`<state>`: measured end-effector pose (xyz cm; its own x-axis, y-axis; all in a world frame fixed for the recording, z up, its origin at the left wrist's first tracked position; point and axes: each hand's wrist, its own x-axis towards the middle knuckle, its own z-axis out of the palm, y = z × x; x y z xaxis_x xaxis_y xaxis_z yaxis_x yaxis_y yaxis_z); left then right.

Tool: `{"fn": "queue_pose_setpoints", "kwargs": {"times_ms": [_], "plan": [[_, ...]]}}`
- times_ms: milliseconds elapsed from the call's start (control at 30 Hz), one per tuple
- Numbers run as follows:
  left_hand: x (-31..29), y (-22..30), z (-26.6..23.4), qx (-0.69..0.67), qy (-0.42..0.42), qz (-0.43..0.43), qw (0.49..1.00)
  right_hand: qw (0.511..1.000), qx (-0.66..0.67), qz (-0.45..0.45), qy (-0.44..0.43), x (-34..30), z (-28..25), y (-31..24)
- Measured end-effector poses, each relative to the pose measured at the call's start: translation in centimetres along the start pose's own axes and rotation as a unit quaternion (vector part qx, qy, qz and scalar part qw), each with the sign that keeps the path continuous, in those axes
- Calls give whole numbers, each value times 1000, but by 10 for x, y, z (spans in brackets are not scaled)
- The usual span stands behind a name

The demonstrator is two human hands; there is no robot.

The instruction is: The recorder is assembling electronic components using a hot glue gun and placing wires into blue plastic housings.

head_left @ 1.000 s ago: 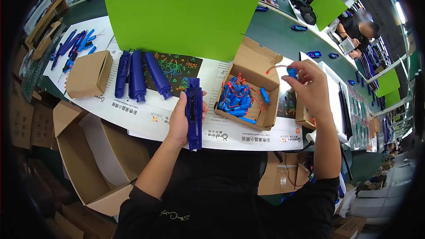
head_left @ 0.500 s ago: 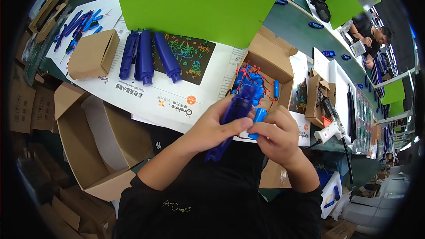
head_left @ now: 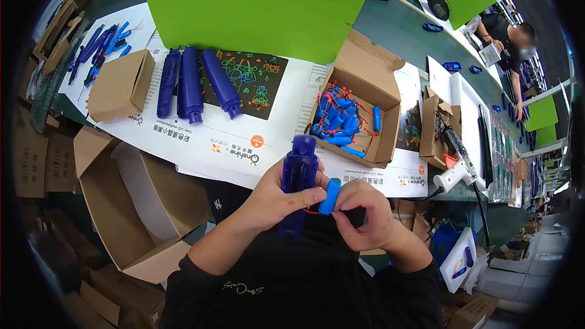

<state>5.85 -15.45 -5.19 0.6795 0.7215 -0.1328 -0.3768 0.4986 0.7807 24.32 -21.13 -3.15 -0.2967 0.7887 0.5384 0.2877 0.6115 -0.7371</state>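
Observation:
My left hand [head_left: 274,198] is closed round a long dark blue plastic housing [head_left: 300,173], held nearly upright in front of my chest with its hollow side showing. Just right of it is a blue cylindrical battery [head_left: 329,196], tilted, beside my left thumb tip. My right hand [head_left: 368,216] pinches the battery at its lower right side with thumb and forefinger. A thin red wire [head_left: 312,211] runs from the battery's lower end toward the housing. Whether the wire is fixed inside the housing is hidden by my left hand.
An open cardboard box [head_left: 387,140] holds several blue batteries with red wires. Dark blue housings [head_left: 191,88] lie by a green divider [head_left: 250,6]. At right are a white glue gun [head_left: 454,175] and a co-worker [head_left: 509,42]; an empty-looking carton [head_left: 109,207] stands lower left.
Both hands have come left and closer to my body with the housing and battery. The housing now stands more upright, its hollow side turned to view. The co-worker's arm has reached downward.

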Motion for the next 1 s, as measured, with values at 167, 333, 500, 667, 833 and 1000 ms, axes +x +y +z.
{"fn": "queue_pose_setpoints", "kwargs": {"times_ms": [167, 333, 500, 667, 833, 1000], "plan": [[-18, -5, -4, -22, -27, -48, 998, 977, -50, 176, -107, 14, -9, -14], [-28, -1, -6, 38, -114, -71, 990, 953, -76, 176, -236, 19, -17, -8], [-40, 6, -11, 28, -151, -105, 982, 932, -126, 191, -281, 10, -27, -7], [-71, 18, -41, -20, -97, -74, 992, 943, -52, 256, -205, -15, -73, -21], [-83, 33, -64, -45, -62, 28, 997, 919, -93, 382, -12, -63, -122, -49], [-83, 38, -61, 90, 184, 59, 977, 764, -303, 564, 81, -124, -180, -107]]}}
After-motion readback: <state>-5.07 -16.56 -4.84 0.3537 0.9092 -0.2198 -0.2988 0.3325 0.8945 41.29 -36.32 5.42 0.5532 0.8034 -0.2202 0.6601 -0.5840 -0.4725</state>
